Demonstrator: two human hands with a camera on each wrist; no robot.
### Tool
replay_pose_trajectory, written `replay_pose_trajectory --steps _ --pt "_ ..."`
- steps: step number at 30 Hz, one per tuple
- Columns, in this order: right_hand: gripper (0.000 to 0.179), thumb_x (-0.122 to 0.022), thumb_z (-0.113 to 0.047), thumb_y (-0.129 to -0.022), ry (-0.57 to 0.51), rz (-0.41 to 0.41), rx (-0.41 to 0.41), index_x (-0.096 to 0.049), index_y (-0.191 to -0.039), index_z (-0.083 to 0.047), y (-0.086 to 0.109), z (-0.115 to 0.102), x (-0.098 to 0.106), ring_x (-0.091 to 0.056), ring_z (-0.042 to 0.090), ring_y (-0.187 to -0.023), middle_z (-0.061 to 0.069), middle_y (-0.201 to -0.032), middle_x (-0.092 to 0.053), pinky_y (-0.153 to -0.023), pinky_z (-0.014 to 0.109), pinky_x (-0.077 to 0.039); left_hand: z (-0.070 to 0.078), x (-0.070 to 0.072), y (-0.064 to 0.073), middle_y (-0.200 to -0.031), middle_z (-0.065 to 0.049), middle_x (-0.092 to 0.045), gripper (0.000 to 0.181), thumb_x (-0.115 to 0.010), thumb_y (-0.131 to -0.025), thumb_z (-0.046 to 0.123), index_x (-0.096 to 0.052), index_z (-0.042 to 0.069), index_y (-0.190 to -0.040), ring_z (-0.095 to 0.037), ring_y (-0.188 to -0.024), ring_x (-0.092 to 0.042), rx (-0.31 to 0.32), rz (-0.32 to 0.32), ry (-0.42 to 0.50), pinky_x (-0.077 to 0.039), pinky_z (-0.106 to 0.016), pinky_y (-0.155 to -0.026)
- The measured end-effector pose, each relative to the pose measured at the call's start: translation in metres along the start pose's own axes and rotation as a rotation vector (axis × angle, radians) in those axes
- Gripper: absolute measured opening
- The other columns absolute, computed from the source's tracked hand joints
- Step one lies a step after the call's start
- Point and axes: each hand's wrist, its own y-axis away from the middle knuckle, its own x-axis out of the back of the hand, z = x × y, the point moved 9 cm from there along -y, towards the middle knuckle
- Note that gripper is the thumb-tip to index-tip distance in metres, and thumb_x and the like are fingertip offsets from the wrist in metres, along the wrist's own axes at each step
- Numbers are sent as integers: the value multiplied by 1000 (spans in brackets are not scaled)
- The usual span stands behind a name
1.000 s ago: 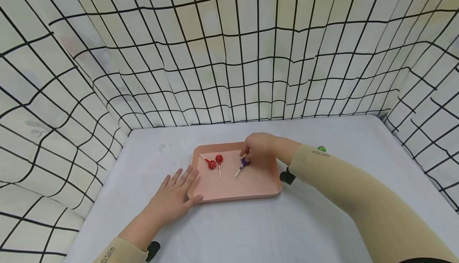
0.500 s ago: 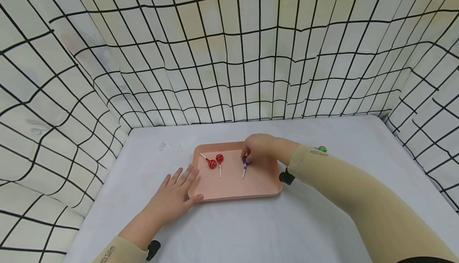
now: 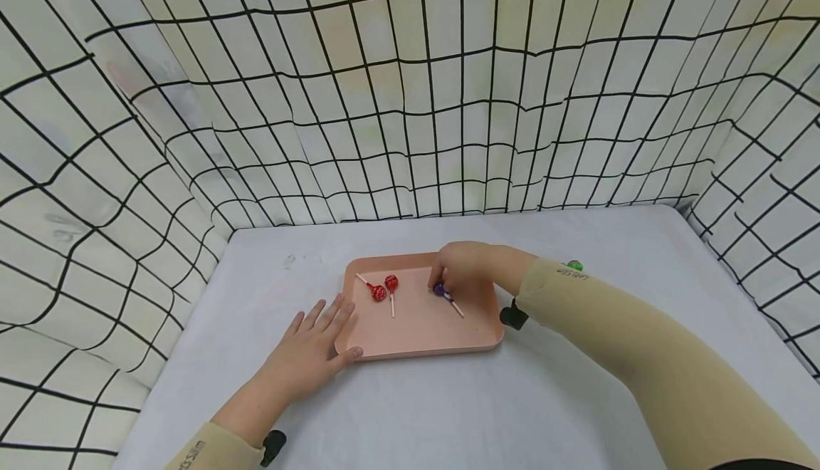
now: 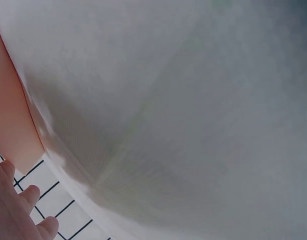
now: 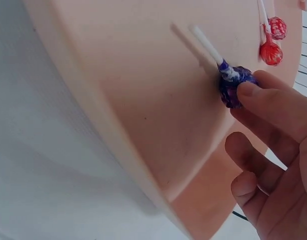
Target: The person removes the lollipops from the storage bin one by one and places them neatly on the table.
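Tray front passable, red lollipops blocking left

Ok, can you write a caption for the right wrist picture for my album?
Right hand pinching a purple lollipop over a pink tray, two red lollipops nearby.

Purple lollipop in right grip

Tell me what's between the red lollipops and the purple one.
Only bare tray, up to the right hand pinching the purple lollipop; the head view shows it.
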Motion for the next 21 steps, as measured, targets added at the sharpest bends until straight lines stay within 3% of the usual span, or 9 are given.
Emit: replay_pose_trajectory --steps 6,11,21 --pt "27 -62 -14 -96 -15 38 1 -76 -116 -25 2 1 10 -58 12 -117 -10 -118 -69 -106 34 -43 0 1 1 -164 -6 -20 84 -48 -93 68 -29 19 -158 -39 -148 -20 -1 -1 2 -15 -64 -117" --pt "24 -68 -18 -94 -46 22 -15 -76 -116 -23 0 2 10 -58 11 -111 -11 -111 -70 -104 34 -45 0 1 1 -164 -6 -20 83 -49 -93 67 -29 18 -158 -39 -148 -20 -1 3 3 -15 -64 -117" --pt "25 -74 -23 -91 17 -7 -57 -76 -116 -26 -2 6 2 -59 12 -106 -8 -108 -70 -98 34 -48 0 0 0 -165 -6 -19 84 -48 -93 68 -28 19 -158 -38 -148 -20 -7 7 -6 -15 -63 -117"
